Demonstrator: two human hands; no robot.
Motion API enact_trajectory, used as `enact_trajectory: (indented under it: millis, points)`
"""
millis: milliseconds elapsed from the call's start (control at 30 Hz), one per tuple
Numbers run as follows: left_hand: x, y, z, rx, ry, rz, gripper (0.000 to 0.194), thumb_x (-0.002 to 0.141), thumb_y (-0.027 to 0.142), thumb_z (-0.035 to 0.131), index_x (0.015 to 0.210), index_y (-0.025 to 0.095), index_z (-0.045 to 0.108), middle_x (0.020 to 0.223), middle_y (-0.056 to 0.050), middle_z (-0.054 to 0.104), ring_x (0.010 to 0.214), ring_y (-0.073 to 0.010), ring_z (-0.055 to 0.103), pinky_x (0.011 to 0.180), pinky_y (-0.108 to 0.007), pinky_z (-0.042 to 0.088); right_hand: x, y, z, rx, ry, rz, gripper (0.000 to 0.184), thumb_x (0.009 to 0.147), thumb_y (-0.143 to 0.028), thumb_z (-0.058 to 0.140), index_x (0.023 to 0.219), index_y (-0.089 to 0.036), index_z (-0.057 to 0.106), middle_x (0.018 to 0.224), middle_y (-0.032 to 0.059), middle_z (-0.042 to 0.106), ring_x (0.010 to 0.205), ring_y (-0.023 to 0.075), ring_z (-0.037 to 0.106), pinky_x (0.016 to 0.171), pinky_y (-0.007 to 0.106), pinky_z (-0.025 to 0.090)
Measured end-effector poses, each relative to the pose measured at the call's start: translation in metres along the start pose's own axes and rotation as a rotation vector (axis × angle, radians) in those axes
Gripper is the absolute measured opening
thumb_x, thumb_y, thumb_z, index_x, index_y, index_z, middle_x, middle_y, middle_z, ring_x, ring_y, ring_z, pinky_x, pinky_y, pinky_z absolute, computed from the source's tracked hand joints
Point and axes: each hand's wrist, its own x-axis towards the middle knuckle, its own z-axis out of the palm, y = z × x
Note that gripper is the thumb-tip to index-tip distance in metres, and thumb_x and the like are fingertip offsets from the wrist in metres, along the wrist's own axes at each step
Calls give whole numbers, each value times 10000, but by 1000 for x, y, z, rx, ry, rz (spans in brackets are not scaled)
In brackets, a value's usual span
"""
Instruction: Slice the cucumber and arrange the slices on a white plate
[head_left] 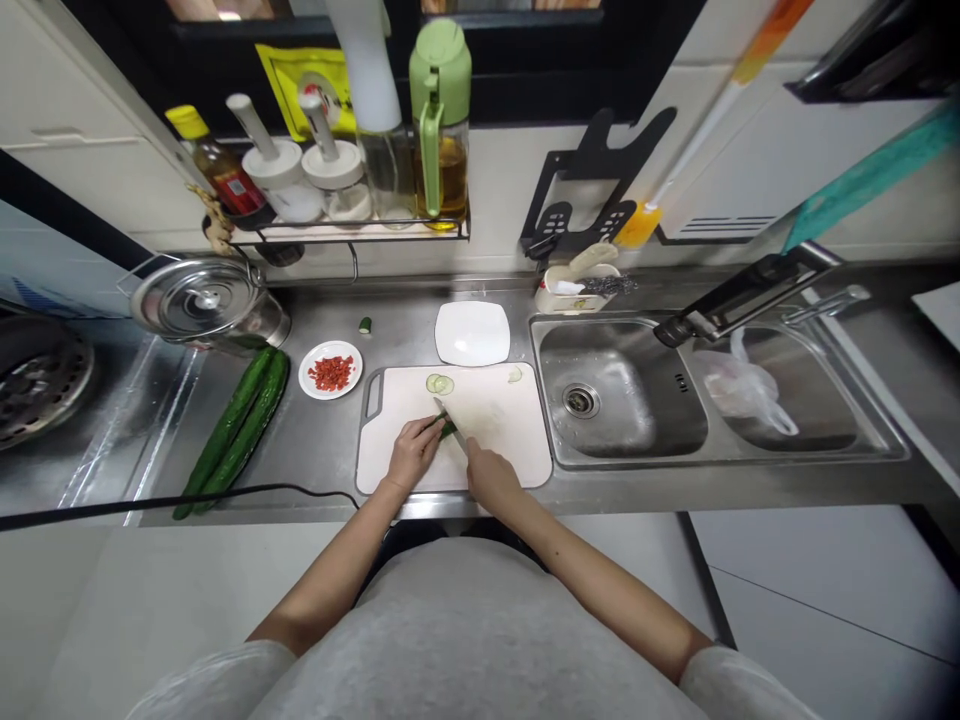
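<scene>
The cutting board [517, 435] lies near the front edge of the steel table [319, 435], with only a narrow strip of metal in front of it. Its right side runs just beside the rim of the sink [630, 465], and a white square plate [472, 335] sits close against its far edge; whether they touch cannot be told. Off the far left corner stands a round plate [306, 383] of chopped red pieces [331, 373]; a wider stretch of steel separates the board from two long cucumbers [240, 430], whose near ends reach almost to the table's front edge. A black cable [285, 488] crosses that stretch toward the board's near left corner. On the board, white surface opens on either side of the hands, with slices [440, 384] beyond them and one pale slice [515, 374] at the far right corner. Both forearms angle inward from the person's sides. The left hand [415, 452] bends over a green cucumber piece [448, 427] near mid-board, its grip pressing the piece with fingertips beside the blade. The right hand [492, 480] has its grip wrapped round the handle of the knife [458, 433], whose tip points away and leftward.
</scene>
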Motion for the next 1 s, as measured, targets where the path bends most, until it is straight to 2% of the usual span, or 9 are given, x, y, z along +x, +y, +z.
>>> enact_trajectory:
  millis: [167,1000]
  points:
    - [1,1,-1,-16,1,2,280,908,254,494,1146,254,642,1107,-75,652,1033,-179,595,900,-375,524,2,-2,-6,1,-8,-7,328,895,-96,352,1218,-124,400,968,147,665,926,224,645,719,277,438]
    - [2,5,-3,-36,-19,-21,274,912,263,483,1130,243,648,1103,-73,665,1049,-184,601,920,-392,515,4,6,-2,20,-17,-32,317,867,-85,388,1177,-137,436,985,136,664,946,220,635,734,279,431]
